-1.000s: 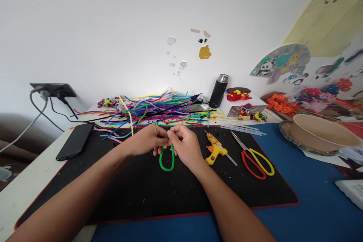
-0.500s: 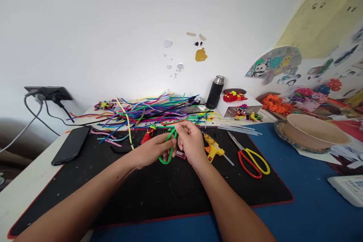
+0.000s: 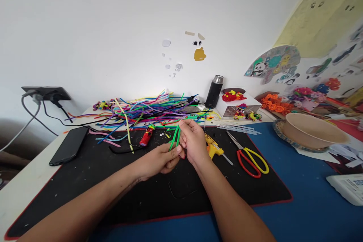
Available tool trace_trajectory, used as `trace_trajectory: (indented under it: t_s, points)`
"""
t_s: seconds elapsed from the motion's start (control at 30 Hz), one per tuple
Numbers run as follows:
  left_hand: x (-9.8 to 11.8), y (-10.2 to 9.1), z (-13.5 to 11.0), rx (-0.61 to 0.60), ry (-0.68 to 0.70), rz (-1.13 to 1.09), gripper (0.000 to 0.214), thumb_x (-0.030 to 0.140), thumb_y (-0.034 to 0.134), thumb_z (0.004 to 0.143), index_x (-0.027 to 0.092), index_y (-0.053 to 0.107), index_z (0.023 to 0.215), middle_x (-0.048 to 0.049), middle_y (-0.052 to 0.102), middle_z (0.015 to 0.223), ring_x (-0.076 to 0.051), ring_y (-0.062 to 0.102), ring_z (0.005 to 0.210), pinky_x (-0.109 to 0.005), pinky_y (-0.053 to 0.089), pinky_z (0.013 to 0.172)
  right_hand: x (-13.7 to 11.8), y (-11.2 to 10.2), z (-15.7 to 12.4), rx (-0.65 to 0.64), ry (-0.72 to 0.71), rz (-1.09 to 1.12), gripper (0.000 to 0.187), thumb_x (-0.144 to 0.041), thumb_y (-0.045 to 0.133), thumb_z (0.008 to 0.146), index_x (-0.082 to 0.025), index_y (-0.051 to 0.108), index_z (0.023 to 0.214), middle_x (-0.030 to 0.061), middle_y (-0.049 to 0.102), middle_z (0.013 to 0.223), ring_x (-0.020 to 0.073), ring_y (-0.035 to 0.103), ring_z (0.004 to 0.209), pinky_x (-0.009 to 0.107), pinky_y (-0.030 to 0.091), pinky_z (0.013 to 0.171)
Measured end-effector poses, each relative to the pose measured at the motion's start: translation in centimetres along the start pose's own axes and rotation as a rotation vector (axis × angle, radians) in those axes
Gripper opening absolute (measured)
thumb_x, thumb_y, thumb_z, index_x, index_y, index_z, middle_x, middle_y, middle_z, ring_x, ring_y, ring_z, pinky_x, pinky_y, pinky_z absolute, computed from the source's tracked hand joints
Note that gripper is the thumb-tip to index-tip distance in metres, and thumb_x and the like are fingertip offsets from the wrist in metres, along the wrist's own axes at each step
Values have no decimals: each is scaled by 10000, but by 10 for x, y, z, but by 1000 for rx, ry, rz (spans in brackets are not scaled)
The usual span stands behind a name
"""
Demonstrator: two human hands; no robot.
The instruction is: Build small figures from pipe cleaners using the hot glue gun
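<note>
A folded green pipe cleaner [image 3: 174,140] runs between my two hands above the black mat. My left hand [image 3: 163,159] is closed on its lower part, the fingers curled and the thumb on top. Higher up and to the right, my right hand [image 3: 193,139] pinches the upper end between thumb and fingertips. Just left of the hands, a red pipe-cleaner figure [image 3: 146,136] with a green and yellow top lies on the mat. Beyond my right hand is a yellow glue gun [image 3: 214,148], partly hidden by that hand.
Red and yellow scissors [image 3: 251,160] lie to the right on the mat [image 3: 136,200]. A heap of coloured pipe cleaners [image 3: 147,109] lines the wall. A black phone [image 3: 69,146] rests at left, a black flask [image 3: 214,92] behind, and a beige bowl [image 3: 314,132] at right.
My left hand has slid down along the green pipe cleaner, and the loop that hung below it no longer shows. More of the red figure is uncovered. The view has shifted slightly.
</note>
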State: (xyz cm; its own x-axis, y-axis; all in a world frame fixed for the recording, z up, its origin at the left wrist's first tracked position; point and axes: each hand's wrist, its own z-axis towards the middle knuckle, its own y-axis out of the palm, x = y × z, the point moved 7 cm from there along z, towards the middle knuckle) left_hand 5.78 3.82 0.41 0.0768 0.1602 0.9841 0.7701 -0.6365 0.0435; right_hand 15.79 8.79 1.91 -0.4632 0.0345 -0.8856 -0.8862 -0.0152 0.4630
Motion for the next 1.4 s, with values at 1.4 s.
trace_trajectory:
  t_s: [1.4]
  points:
    - [49, -75, -15, 497, 237, -111, 386, 494, 943, 671, 170, 734, 678, 4, 634, 600, -90, 527, 525, -182, 387, 454, 13, 27, -13, -354, 27, -317, 414, -595, 691, 890, -192, 643, 810, -80, 457, 476, 88, 367, 416, 219, 316, 413]
